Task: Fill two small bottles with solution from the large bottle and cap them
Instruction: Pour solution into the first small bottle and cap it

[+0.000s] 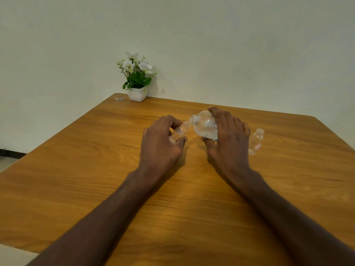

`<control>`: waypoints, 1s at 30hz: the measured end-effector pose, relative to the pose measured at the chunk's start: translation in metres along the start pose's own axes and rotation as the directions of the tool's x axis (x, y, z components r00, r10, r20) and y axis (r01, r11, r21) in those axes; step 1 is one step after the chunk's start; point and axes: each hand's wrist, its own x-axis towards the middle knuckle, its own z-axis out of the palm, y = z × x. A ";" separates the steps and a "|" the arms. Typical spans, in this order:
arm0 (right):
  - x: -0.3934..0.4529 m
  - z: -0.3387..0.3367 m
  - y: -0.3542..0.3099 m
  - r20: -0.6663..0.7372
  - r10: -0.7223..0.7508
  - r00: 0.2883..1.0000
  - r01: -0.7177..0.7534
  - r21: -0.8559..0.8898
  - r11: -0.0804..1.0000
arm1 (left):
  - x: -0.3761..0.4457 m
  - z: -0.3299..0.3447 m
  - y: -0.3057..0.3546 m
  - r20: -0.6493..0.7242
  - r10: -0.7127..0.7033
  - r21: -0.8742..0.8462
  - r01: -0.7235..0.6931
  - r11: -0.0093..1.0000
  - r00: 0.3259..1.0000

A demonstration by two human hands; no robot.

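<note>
Two forearms over wooden table [76,169]. Left hand [161,143] curled round small bottle [179,132], tilted, uncapped. Right hand [228,139] gripping large bottle [204,124], tipped, open mouth just beside small bottle's neck. Second small bottle [256,141] upright, uncapped, right of right hand. Potted flowers [137,77] at far edge.
</note>
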 end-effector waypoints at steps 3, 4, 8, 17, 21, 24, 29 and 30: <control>0.000 -0.001 0.002 -0.009 -0.007 1.000 0.007 -0.003 1.000 | -0.002 0.001 0.004 0.000 0.006 -0.011 -0.006 1.000 1.000; -0.001 -0.001 0.002 -0.009 -0.011 1.000 0.011 -0.002 1.000 | -0.003 0.001 0.005 0.000 0.005 -0.010 -0.005 1.000 1.000; 0.000 -0.001 0.001 -0.023 -0.026 0.999 0.025 -0.028 0.999 | -0.002 0.000 0.004 -0.007 0.009 -0.006 -0.009 1.000 1.000; 0.002 -0.002 0.001 -0.055 -0.064 0.996 0.061 -0.063 0.996 | -0.002 0.001 0.003 0.011 -0.003 -0.012 0.003 1.000 1.000; 0.002 -0.003 0.001 -0.071 -0.076 0.995 0.070 -0.073 0.995 | -0.002 0.001 0.004 0.011 -0.006 -0.014 0.006 1.000 1.000; 0.002 -0.004 0.001 -0.080 -0.084 0.993 0.077 -0.086 0.993 | -0.002 0.001 0.004 0.006 0.001 -0.013 -0.001 1.000 1.000; 0.002 -0.005 0.000 -0.081 -0.076 0.994 0.068 -0.091 0.994 | -0.003 0.002 0.000 0.008 0.012 -0.009 -0.012 1.000 1.000; 0.002 -0.005 -0.001 -0.084 -0.075 0.994 0.068 -0.093 0.993 | -0.003 0.002 0.000 0.006 0.014 -0.007 -0.014 1.000 1.000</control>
